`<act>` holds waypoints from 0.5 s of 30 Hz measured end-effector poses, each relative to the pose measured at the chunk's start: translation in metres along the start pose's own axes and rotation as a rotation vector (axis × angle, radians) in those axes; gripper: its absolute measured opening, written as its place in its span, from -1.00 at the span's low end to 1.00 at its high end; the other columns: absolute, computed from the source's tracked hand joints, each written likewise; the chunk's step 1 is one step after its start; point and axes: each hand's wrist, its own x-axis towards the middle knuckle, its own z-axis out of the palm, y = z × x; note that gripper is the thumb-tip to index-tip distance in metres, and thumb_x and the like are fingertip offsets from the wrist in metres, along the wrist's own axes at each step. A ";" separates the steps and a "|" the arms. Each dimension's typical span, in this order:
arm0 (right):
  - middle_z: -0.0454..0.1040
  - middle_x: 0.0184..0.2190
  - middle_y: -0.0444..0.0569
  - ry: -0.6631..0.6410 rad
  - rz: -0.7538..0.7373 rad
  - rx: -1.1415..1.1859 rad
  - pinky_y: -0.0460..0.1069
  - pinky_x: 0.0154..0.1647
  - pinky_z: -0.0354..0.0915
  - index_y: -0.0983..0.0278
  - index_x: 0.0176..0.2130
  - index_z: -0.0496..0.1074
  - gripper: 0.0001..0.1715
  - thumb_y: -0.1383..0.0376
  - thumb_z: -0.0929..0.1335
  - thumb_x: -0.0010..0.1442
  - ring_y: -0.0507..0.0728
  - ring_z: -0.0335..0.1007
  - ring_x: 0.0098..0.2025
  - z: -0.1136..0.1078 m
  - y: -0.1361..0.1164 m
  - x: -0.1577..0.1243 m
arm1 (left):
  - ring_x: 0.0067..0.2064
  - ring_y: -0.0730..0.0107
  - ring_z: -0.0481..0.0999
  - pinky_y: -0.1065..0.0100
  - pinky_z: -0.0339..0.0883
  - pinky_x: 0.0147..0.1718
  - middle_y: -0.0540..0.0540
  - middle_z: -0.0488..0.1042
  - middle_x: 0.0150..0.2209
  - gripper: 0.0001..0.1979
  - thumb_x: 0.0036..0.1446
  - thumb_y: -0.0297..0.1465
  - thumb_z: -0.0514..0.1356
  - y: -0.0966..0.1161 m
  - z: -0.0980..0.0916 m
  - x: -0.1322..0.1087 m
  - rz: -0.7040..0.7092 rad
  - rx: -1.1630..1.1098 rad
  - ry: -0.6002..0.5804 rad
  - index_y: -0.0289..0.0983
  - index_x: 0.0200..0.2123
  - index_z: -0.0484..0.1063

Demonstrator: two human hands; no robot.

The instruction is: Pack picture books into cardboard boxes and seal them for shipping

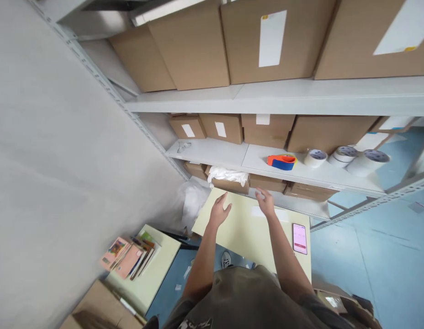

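My left hand (pixel 219 211) and my right hand (pixel 266 202) are both held out over a pale yellow table (pixel 244 233), fingers apart and holding nothing. They hover a little apart from each other, near the table's far edge. Just beyond them an open cardboard box with white cloth (pixel 228 176) sits on the low shelf. A phone with a pink screen (pixel 299 238) lies on the table to the right of my right arm. A white slip of paper (pixel 280 214) lies by my right hand.
Grey metal shelving (pixel 283 98) holds several brown cartons. On the middle shelf lie an orange-and-blue tape dispenser (pixel 282 161) and three tape rolls (pixel 349 157). A second small table with stacked books (pixel 129 258) stands lower left. A grey wall is at left.
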 end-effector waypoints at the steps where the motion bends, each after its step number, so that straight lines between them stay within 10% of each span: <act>1: 0.56 0.23 0.17 -0.032 0.021 0.029 0.32 0.35 0.37 0.17 0.21 0.56 -0.43 -0.01 0.22 0.46 0.35 0.45 0.31 0.015 0.004 -0.021 | 0.40 0.08 0.39 -0.02 0.29 0.40 -0.19 0.45 0.36 -0.40 0.32 -0.31 0.23 -0.006 0.000 -0.009 -0.014 0.022 -0.019 -0.13 0.41 0.36; 6: 0.55 0.25 0.20 -0.266 0.071 0.012 0.38 0.35 0.38 0.17 0.17 0.59 -0.47 -0.01 0.30 0.40 0.40 0.45 0.33 0.066 0.016 -0.076 | 0.41 0.09 0.39 0.00 0.26 0.43 -0.19 0.46 0.36 -0.45 0.32 -0.32 0.23 -0.038 -0.014 -0.056 -0.122 0.072 -0.046 -0.14 0.36 0.42; 15: 0.45 0.35 0.10 -0.465 -0.107 -0.038 0.32 0.45 0.29 0.14 0.35 0.45 -0.40 0.06 0.29 0.43 0.32 0.33 0.43 0.149 -0.048 -0.067 | 0.42 0.03 0.38 0.00 0.26 0.42 -0.24 0.43 0.38 -0.43 0.33 -0.31 0.21 -0.102 -0.072 -0.122 -0.265 0.058 0.081 -0.21 0.38 0.41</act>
